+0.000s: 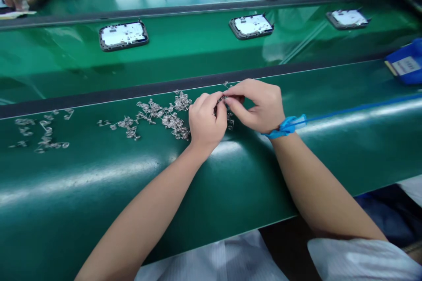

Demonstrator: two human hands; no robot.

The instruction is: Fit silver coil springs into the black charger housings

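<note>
Over the glossy green table, the left hand has its fingers curled round a small dark piece, mostly hidden in the grasp. The right hand leans in, thumb and forefinger nearly together beside it; whether they grip it I can't tell from here. A crinkled blue wristband wraps that wrist. Just left lie tangled clear, glassy-looking bits with roundish ends and thin stems. Beyond a dark strip sit flat, round-cornered casings with pale insides

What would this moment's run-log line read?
left hand: beside small clear parts | right hand: close to left | grip contents: unclear | beyond: three devices
</note>
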